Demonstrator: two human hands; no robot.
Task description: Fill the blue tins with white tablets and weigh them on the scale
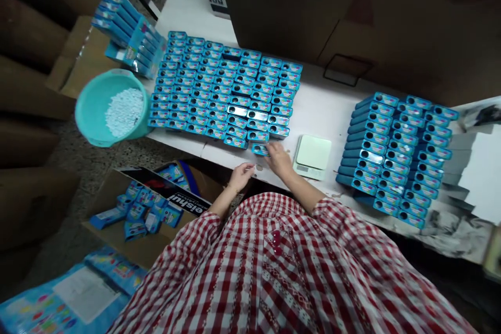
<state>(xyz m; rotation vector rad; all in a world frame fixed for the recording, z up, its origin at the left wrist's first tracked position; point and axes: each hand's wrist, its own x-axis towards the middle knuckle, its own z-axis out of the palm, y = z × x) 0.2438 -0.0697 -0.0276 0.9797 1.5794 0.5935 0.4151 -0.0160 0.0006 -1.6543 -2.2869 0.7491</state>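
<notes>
My right hand (278,158) has its fingers around the right end of a small blue box (259,150) at the table's front edge. This box lies just in front of a large block of similar blue boxes (219,88) set in tight rows, each with a dark round spot on its end. Lower and to the left, my left hand (241,176) hovers by the table edge, thumb and fingertips pinched together. Whatever may be between them is too small to make out. A pale digital scale (312,153) sits to the right of my right hand, with nothing on its plate.
More blue boxes (395,151) stand in rows on the right of the white table (319,95). A turquoise tub (88,109) of small white pieces is at the left, near stacked blue packs (129,31). Below, an open carton (113,242) holds jumbled blue packs. Large cardboard (282,5) borders the back.
</notes>
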